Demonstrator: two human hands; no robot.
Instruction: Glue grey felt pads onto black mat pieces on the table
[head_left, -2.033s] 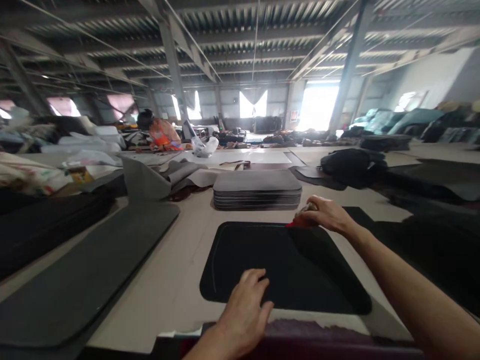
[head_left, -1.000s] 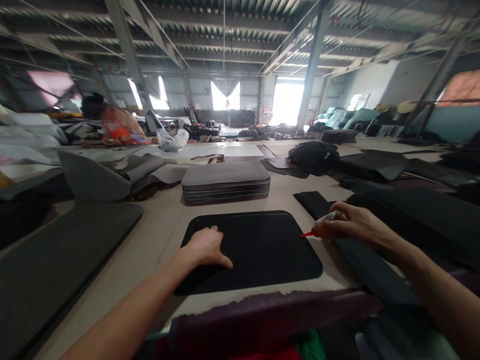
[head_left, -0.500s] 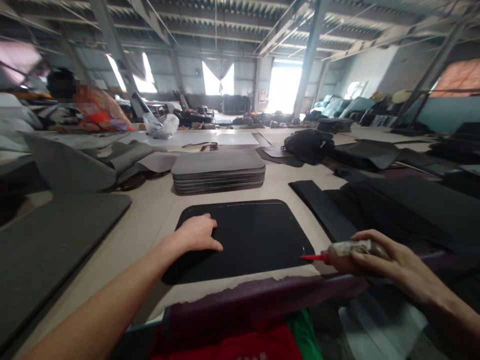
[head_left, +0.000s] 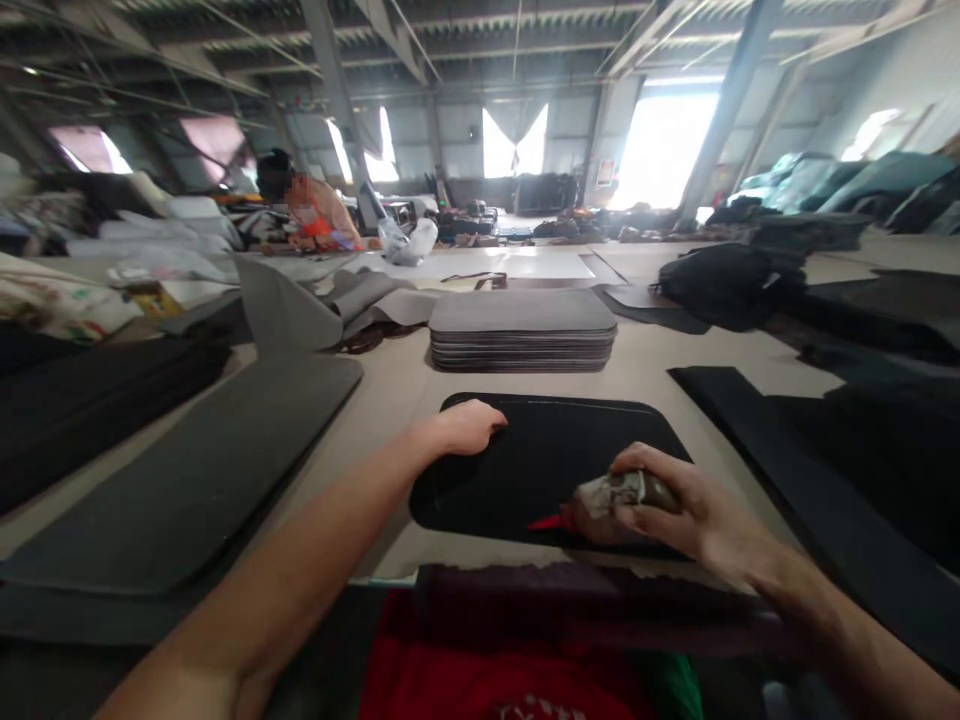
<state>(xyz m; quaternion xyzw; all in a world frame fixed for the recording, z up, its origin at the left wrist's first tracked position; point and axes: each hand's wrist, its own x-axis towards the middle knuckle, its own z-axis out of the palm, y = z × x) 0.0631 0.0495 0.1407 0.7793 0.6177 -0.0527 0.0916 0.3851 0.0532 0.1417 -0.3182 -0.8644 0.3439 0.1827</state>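
Note:
A black rounded panel [head_left: 525,460] lies flat on the table, with a thin pale line along its far edge. My left hand [head_left: 474,425] rests on its upper left part, fingers bent and pressed down on the surface. In my right hand [head_left: 664,500] is a stained squeeze bottle [head_left: 600,497] with a red pointed nozzle [head_left: 546,522], tilted to the left. The nozzle tip is over the panel close to its near edge; whether it touches cannot be told. My right hand and the bottle cover the panel's near right corner.
A stack of grey panels [head_left: 523,335] stands just beyond the black one. Larger dark grey sheets [head_left: 195,480] lie to the left, black sheets [head_left: 810,480] to the right. Purple-brown material [head_left: 510,600] hangs at the near edge. A person [head_left: 319,210] is at the far left.
The bottle in my right hand has moved left along the panel's near edge, from the right corner. My left hand has shifted toward the far left corner. The view has turned left.

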